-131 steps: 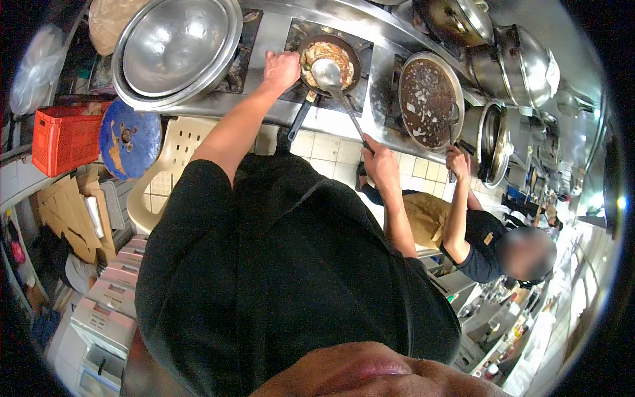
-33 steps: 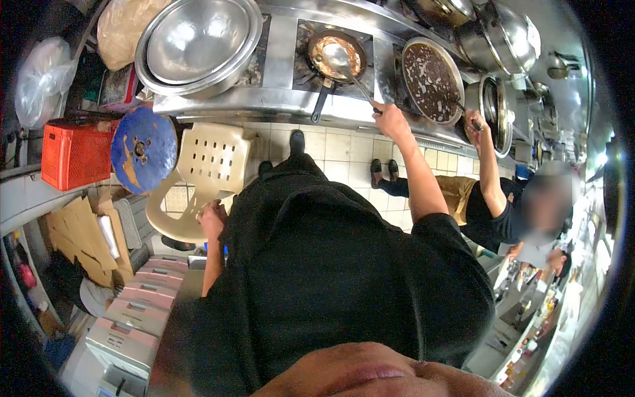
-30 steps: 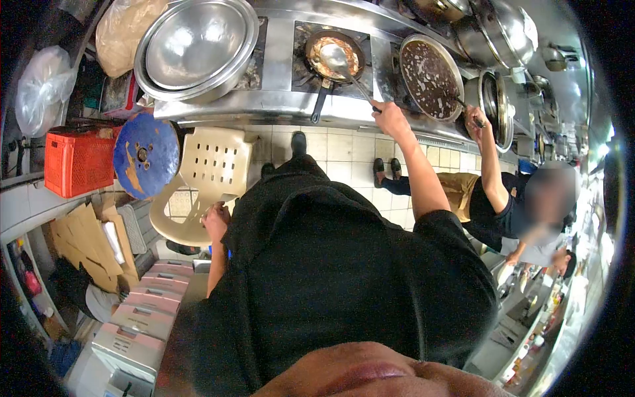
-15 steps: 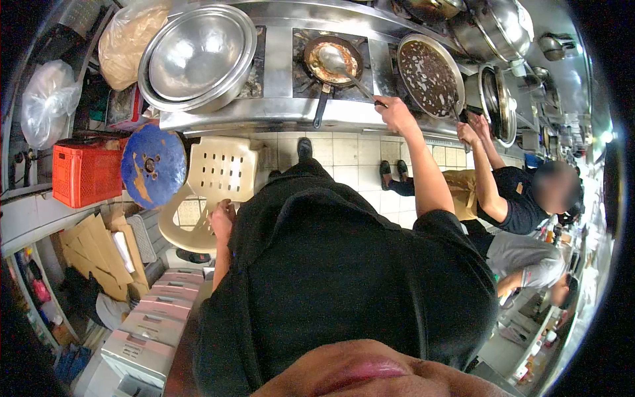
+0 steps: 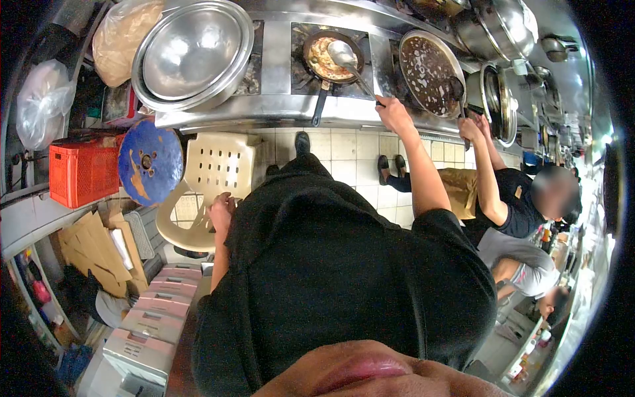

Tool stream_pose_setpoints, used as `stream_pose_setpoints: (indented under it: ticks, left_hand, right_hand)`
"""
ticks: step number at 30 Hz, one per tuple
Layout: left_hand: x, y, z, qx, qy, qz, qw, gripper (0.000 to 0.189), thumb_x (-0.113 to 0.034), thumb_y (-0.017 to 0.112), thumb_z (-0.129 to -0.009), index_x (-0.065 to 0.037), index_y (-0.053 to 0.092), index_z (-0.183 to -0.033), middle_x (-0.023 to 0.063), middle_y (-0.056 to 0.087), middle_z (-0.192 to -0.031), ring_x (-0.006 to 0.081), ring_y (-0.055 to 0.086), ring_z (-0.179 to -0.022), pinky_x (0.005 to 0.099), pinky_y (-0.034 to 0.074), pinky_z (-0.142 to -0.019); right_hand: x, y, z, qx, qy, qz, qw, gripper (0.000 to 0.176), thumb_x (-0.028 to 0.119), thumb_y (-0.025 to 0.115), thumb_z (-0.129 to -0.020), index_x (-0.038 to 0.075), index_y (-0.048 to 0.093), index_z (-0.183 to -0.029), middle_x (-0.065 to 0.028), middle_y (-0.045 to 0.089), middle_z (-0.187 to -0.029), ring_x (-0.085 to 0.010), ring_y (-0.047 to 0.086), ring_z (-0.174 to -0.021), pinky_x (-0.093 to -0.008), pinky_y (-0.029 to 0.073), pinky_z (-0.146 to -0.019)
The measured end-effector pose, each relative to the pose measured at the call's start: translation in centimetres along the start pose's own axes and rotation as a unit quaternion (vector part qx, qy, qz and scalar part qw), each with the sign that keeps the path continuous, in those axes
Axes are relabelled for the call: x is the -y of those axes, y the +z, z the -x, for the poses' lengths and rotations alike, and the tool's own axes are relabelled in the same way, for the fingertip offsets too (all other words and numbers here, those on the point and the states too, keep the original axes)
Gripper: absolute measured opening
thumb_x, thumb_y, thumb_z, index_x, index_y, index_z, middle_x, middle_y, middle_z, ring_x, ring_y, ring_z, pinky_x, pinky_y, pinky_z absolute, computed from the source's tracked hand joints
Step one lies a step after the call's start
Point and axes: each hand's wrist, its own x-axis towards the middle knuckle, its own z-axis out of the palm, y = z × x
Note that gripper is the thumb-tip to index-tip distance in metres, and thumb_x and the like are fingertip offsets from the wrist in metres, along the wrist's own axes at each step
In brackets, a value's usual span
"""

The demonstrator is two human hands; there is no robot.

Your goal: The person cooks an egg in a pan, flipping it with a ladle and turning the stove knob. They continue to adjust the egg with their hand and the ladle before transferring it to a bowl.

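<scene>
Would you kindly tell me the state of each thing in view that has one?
frying pan, on the burner, holding food
ladle, bowl over the frying pan
right hand, shut on the ladle handle
steel bowl, upright, empty
wide pan, holds dark sauce
left hand, at the chair, grip unclear

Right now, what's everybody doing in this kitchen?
The person wearing the camera stands at the stove. Their right hand holds a long ladle, its scoop over the food in a black frying pan on a burner. Their left hand is down by a cream plastic chair. Beside them, a co-worker's hand holds a second ladle in a wide pan of dark sauce. A big steel bowl sits further left.
</scene>
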Motion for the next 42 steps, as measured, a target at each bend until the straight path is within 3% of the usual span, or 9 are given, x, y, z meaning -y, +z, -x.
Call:
stream_pose_setpoints:
  ticks: [2, 5, 10, 12, 13, 15, 28, 42]
  left_hand:
    - [0.8, 0.7, -0.1, -0.003, 0.002, 0.027, 1.0, 0.021, -0.016, 0.065, -0.083, -0.007, 0.068, -0.101, 0.0122, 0.069, -0.092, 0.0288, 0.066, -0.081, 0.044, 0.044, -0.082]
    - [0.7, 0.8, -0.3, -0.005, -0.003, 0.045, 0.999, 0.021, -0.016, 0.065, -0.083, -0.006, 0.068, -0.101, 0.0128, 0.069, -0.09, 0.0292, 0.066, -0.081, 0.0439, 0.044, -0.081]
    - [0.5, 1.0, -0.9, -0.024, 0.007, 0.013, 1.0, 0.02, -0.016, 0.067, -0.082, -0.008, 0.069, -0.101, 0.0127, 0.07, -0.089, 0.0291, 0.068, -0.077, 0.043, 0.048, -0.075]
    - [0.7, 1.3, -1.4, -0.014, -0.008, 0.038, 0.999, 0.021, -0.016, 0.067, -0.082, -0.009, 0.069, -0.102, 0.0124, 0.07, -0.09, 0.0287, 0.068, -0.078, 0.044, 0.047, -0.078]
    - [0.6, 1.2, -1.5, -0.011, -0.011, 0.037, 0.999, 0.02, -0.016, 0.066, -0.083, -0.009, 0.069, -0.102, 0.0119, 0.07, -0.09, 0.0286, 0.068, -0.08, 0.0441, 0.046, -0.079]
    - [0.2, 1.0, -1.5, -0.005, -0.017, 0.035, 0.999, 0.018, -0.017, 0.064, -0.085, -0.009, 0.068, -0.101, 0.0109, 0.069, -0.091, 0.0283, 0.066, -0.083, 0.0444, 0.044, -0.081]
    - [1.1, 1.9, -1.3, 0.006, -0.028, 0.035, 0.999, 0.018, -0.018, 0.065, -0.085, -0.01, 0.069, -0.101, 0.0103, 0.069, -0.094, 0.0278, 0.066, -0.084, 0.0447, 0.044, -0.082]
    - [0.2, 1.5, -2.1, -0.003, -0.011, 0.039, 0.999, 0.017, -0.015, 0.064, -0.085, -0.008, 0.068, -0.1, 0.0126, 0.068, -0.089, 0.03, 0.065, -0.08, 0.0439, 0.043, -0.083]
  right_hand:
    - [0.9, -0.5, 0.1, 0.027, 0.021, -0.016, 0.999, 0.033, 0.016, 0.051, -0.087, 0.008, 0.065, -0.116, -0.0272, 0.064, -0.103, -0.0416, 0.061, -0.103, -0.0456, 0.05, -0.089]
    - [1.3, -1.0, -0.2, 0.04, 0.014, 0.03, 0.999, 0.044, 0.019, 0.057, -0.087, 0.007, 0.058, -0.13, -0.0258, 0.069, -0.089, -0.0335, 0.069, -0.078, -0.04, 0.053, -0.077]
    - [1.5, -1.2, -0.6, 0.07, 0.047, 0.012, 0.996, 0.044, 0.018, 0.055, -0.089, 0.009, 0.057, -0.132, -0.0178, 0.064, -0.067, -0.0247, 0.06, -0.05, -0.0388, 0.051, -0.056]
    - [2.2, -1.6, -0.3, 0.074, 0.062, 0.004, 0.995, 0.041, 0.017, 0.053, -0.088, 0.009, 0.059, -0.128, -0.0206, 0.063, -0.078, -0.0296, 0.059, -0.066, -0.041, 0.05, -0.066]
    - [2.9, -2.1, 0.1, 0.077, 0.064, 0.001, 0.995, 0.039, 0.016, 0.05, -0.087, 0.009, 0.061, -0.124, -0.0249, 0.063, -0.092, -0.036, 0.059, -0.085, -0.0437, 0.049, -0.08]
    - [3.2, -2.3, 0.3, 0.077, 0.065, 0.0, 0.995, 0.038, 0.015, 0.048, -0.086, 0.008, 0.063, -0.121, -0.0293, 0.062, -0.106, -0.0425, 0.06, -0.105, -0.0465, 0.048, -0.094]
    - [3.7, -2.6, 0.3, 0.074, 0.036, 0.014, 0.997, 0.038, 0.015, 0.051, -0.086, 0.008, 0.062, -0.122, -0.0293, 0.064, -0.102, -0.0428, 0.063, -0.097, -0.0462, 0.051, -0.087]
    - [3.4, -2.4, 0.3, 0.087, 0.07, -0.015, 0.994, 0.039, 0.016, 0.05, -0.087, 0.011, 0.061, -0.124, -0.0292, 0.064, -0.103, -0.0423, 0.063, -0.097, -0.0461, 0.051, -0.086]
